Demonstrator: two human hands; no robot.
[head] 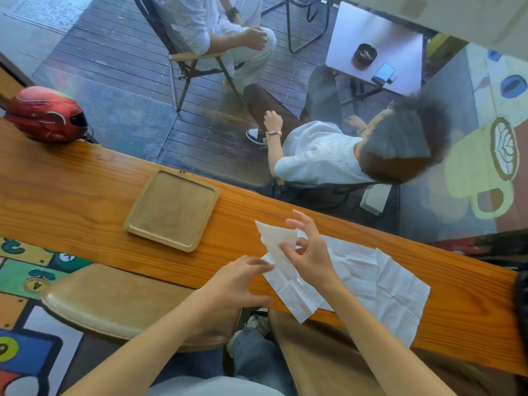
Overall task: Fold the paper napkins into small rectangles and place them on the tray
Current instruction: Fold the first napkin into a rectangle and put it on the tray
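Observation:
A white paper napkin [288, 284] lies on the wooden counter with its far corner lifted and folded over. My right hand [307, 252] pinches that raised flap between thumb and forefinger, the other fingers spread. My left hand [238, 281] rests at the napkin's near left edge, fingertips touching it. A second unfolded white napkin [391, 287] lies flat to the right, partly under the first. The square wooden tray [137, 221] sits bare on the counter to the left of both hands.
A red helmet [47, 114] sits at the counter's far left end. Beyond the glass, two people sit on chairs by a small white table [400, 38]. Tan stools [114, 304] stand below the counter's near edge.

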